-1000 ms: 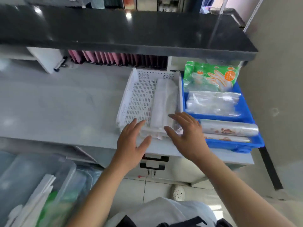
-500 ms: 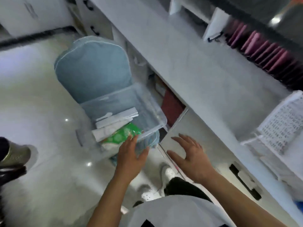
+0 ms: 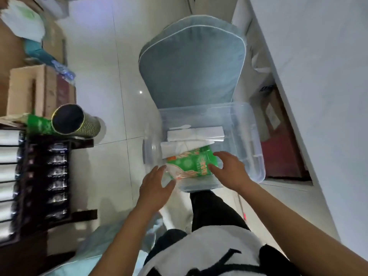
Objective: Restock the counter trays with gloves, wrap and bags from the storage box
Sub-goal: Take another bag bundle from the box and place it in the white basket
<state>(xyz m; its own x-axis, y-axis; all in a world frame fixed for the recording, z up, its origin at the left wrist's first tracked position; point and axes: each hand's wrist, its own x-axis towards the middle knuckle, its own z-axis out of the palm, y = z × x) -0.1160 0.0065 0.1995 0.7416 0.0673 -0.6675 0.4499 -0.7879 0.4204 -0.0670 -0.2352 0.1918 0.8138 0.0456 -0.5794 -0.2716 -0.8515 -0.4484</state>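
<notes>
A clear plastic storage box (image 3: 249,136) stands on a blue padded chair (image 3: 191,64). Inside lie a green pack of gloves (image 3: 191,164) and flat white packs (image 3: 195,134) behind it. My left hand (image 3: 155,186) hovers at the box's near left corner with fingers spread, holding nothing. My right hand (image 3: 231,170) reaches over the near rim, its fingers straight and its fingertips at the right edge of the green pack. The counter trays are out of view.
The white counter (image 3: 318,76) runs along the right, with an open cupboard (image 3: 278,136) below it. A dark shelf unit (image 3: 39,176) with a metal cylinder (image 3: 73,120) and cardboard boxes (image 3: 29,88) stands at the left. Tiled floor (image 3: 103,76) lies between.
My view swung from the counter trays down to the storage box on the chair. Both hands moved from the white tray to the box, and the right hand now reaches the green pack.
</notes>
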